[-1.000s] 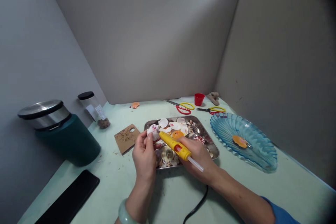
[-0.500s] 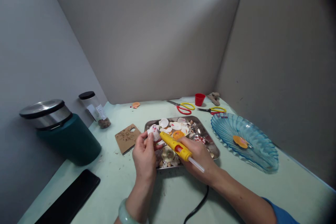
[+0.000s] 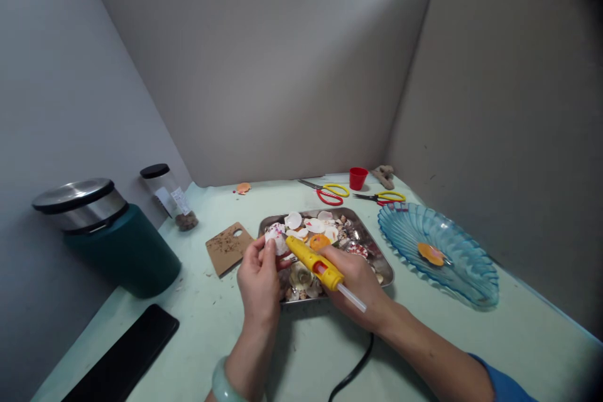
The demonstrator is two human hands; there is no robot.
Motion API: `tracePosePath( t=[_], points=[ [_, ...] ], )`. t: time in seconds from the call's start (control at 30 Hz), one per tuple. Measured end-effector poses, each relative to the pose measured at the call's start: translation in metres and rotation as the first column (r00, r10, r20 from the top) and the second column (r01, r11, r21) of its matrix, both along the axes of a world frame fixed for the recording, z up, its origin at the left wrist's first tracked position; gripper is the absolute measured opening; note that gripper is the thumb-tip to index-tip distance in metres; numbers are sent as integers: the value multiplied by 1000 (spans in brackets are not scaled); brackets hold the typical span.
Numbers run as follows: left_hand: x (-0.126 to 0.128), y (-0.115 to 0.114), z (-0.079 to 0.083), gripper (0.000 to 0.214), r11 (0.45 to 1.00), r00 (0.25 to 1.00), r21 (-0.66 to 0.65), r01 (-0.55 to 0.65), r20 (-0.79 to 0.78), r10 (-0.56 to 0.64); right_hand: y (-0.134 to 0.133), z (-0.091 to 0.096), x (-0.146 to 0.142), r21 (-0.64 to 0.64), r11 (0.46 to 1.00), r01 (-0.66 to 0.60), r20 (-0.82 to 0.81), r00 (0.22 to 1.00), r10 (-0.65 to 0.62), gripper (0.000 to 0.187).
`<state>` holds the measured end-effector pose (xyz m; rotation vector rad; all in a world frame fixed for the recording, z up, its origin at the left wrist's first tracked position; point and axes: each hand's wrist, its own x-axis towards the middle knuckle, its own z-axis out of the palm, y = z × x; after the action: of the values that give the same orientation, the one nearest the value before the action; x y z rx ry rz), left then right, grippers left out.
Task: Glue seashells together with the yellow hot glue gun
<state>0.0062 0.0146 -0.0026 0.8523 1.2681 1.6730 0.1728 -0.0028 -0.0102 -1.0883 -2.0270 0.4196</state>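
Observation:
My left hand (image 3: 260,276) pinches a white seashell (image 3: 275,240) with pink specks between thumb and fingers. Wrapped round a yellow hot glue gun (image 3: 313,262) is my right hand (image 3: 355,281); a clear glue stick (image 3: 352,298) pokes out of the gun's rear end. The gun's nozzle points at the shell, close to its right edge; whether they touch I cannot tell. Both hands are over the near part of a metal tray (image 3: 387,267) full of shells, among them white ones and an orange shell (image 3: 320,242).
Left are a teal flask (image 3: 122,251), a black phone-like slab (image 3: 125,355), a jar (image 3: 169,198) and a brown card (image 3: 228,248). Behind the tray lie two scissors (image 3: 330,191) (image 3: 384,197) and a red cup (image 3: 358,179). A blue glass dish (image 3: 471,282) holds an orange shell. A black cord (image 3: 355,370) runs nearby.
The glue gun's nozzle and the white shell have shifted very slightly against each other. Both hands keep their grips, and the rest stays in place.

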Motion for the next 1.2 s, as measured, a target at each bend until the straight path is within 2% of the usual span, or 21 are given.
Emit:
tracePosePath(
  t=[0.4, 0.9, 1.2],
  points=[
    [1, 2, -2, 39, 999, 999, 42, -11, -39, 12, -2, 2, 0, -14, 1000, -1, 4, 1000, 1, 6],
    [-1, 3, -5, 41, 999, 993, 26, -29, -111, 32, -2, 4, 0, -2, 1000, 3, 38, 999, -3, 6],
    [0, 4, -2, 42, 998, 996, 50, -41, -76, 44, -3, 4, -1, 11, 1000, 1, 38, 999, -2, 7]
  ],
)
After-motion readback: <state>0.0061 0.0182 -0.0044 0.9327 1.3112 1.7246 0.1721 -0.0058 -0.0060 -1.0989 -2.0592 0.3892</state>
